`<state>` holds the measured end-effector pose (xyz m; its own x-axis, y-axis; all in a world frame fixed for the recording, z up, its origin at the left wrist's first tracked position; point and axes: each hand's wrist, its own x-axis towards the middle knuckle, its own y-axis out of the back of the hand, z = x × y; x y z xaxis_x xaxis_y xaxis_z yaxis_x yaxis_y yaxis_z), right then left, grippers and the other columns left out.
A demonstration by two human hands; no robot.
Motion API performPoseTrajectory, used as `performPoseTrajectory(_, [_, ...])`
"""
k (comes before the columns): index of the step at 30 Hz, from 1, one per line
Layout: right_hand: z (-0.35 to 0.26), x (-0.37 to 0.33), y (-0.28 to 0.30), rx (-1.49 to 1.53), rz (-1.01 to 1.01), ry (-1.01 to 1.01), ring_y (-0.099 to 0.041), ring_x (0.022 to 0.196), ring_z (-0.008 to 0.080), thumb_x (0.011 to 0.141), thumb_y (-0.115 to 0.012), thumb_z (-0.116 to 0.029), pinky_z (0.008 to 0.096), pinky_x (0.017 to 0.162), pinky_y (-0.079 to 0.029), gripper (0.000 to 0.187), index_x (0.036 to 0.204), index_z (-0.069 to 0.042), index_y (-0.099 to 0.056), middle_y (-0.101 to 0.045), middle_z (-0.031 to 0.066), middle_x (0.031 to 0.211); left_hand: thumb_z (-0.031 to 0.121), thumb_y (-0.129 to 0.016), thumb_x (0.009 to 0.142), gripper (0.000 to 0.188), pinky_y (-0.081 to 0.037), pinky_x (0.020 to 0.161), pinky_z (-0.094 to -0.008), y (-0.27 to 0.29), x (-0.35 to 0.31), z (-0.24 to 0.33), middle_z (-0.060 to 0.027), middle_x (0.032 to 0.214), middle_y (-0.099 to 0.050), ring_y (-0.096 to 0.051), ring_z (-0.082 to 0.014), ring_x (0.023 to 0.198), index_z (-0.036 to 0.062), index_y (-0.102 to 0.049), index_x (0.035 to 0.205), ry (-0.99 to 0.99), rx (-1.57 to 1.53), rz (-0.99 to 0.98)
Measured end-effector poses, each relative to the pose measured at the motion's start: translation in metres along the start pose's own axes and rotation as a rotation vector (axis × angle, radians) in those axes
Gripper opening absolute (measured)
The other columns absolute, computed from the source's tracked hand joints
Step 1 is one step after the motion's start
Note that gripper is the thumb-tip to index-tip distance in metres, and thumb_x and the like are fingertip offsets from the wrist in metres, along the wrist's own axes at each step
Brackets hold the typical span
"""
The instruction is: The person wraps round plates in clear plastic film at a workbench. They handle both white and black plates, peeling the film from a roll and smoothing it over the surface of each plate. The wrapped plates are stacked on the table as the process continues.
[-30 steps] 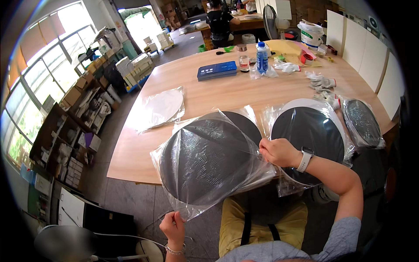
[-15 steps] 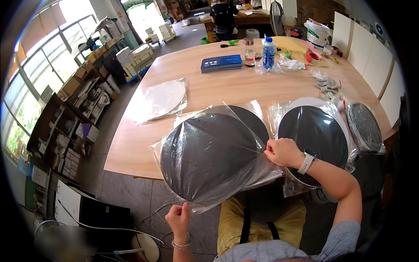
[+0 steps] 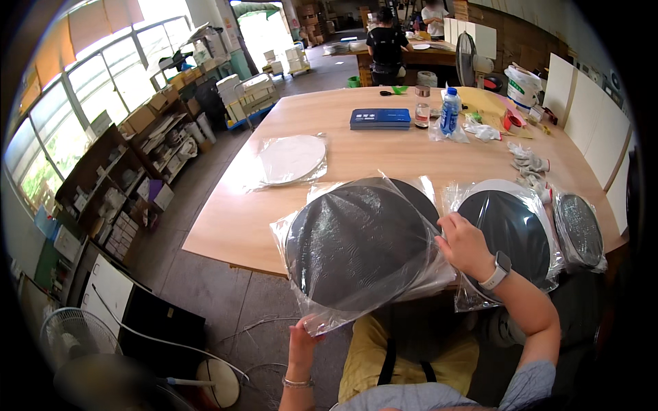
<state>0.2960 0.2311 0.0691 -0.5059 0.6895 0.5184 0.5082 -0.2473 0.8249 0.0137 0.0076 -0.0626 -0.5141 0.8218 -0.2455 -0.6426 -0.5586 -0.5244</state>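
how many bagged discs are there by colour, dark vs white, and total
Dark discs in clear bags: 3, the one held, one right of it on the table, and a smaller one at the far right.
White discs in clear bags: 1.
Total: 4

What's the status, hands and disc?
Left hand pinches bag corner. Right hand grips bagged black disc at its edge. Second bagged disc alongside.
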Motion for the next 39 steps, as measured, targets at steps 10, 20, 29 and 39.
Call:
performPoseTrajectory(10, [-0.069,-0.074,-0.015,1.142,-1.159,-0.556,-0.062,0.081,0.0109,0.095,-0.051,-0.032,0.0239,0.068,-0.050,0.032,0.105,-0.003,-0.061,-0.066,0.0055,0.093,0.039,-0.044,0.095,0.037,-0.052,0.059,-0.0318,0.008,0.002,0.015,-0.0080,0.082,-0.063,-0.062,-0.0210,0.070,0.0040,-0.058,0.096,0.046,0.018,-0.168])
performPoseTrajectory(20, [-0.099,-0.086,-0.058,1.737,-0.412,-1.067,-0.062,0.076,0.0153,0.087,-0.064,-0.035,0.0330,0.063,-0.055,0.034,0.100,-0.006,-0.052,-0.058,0.0053,0.090,0.007,-0.060,0.083,0.011,-0.040,0.055,-0.0243,0.006,0.026,0.048,0.0011,0.066,-0.052,-0.045,-0.0091,0.057,0.0049,-0.055,0.073,-0.191,0.373,-0.353])
performPoseTrajectory(29, [-0.066,-0.152,0.038,1.493,0.051,-0.821,-0.058,0.063,0.0097,0.090,-0.061,-0.025,0.0273,0.058,-0.055,0.026,0.100,-0.001,-0.056,-0.057,0.0025,0.083,0.010,-0.059,0.087,0.005,-0.040,0.057,-0.0293,-0.057,0.005,-0.018,-0.0018,0.071,-0.056,-0.048,-0.0162,0.059,0.0074,-0.055,0.088,-0.566,0.541,-0.716])
performPoseTrajectory(39, [0.070,-0.227,0.090,1.076,0.111,-1.127,-0.060,0.057,0.0110,0.090,-0.059,-0.040,0.0227,0.049,-0.049,0.039,0.088,-0.001,-0.061,-0.065,0.0072,0.075,0.020,-0.058,0.088,0.031,-0.048,0.053,-0.0345,-0.253,-0.014,-0.071,-0.0164,0.061,-0.063,-0.061,-0.0244,0.049,-0.0059,-0.061,0.072,-0.492,1.179,-1.013])
